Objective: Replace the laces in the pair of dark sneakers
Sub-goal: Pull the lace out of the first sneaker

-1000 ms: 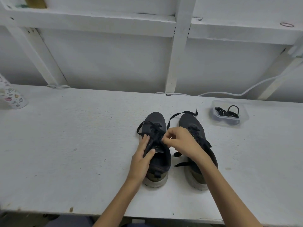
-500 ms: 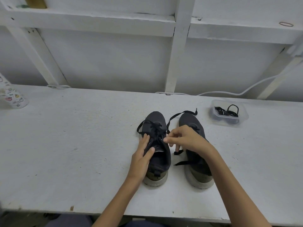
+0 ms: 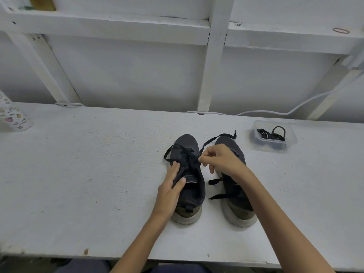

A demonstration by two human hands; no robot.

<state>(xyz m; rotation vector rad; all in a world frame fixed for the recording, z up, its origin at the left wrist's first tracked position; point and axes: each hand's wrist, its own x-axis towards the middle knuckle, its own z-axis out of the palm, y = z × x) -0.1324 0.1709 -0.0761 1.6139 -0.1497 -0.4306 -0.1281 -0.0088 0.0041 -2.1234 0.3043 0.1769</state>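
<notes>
Two dark sneakers with pale soles stand side by side on the white table, toes pointing away. My left hand (image 3: 171, 189) grips the left sneaker (image 3: 188, 174) at its tongue and side, thumb over the opening. My right hand (image 3: 220, 159) pinches the black lace (image 3: 184, 154) at the upper eyelets of that sneaker. One loose end of this lace runs back over the toe of the right sneaker (image 3: 235, 190), whose own lace ends hang out on its left side. My right forearm covers part of the right sneaker.
A clear plastic tub (image 3: 274, 137) with coiled black laces sits at the back right. A patterned cup (image 3: 13, 117) stands at the far left. A white cable (image 3: 275, 112) runs along the wall. White wall framing rises behind the table (image 3: 88, 174).
My right hand has lifted and moved slightly away from me, drawing the lace at the left sneaker's eyelets. My left hand has stayed on the left sneaker.
</notes>
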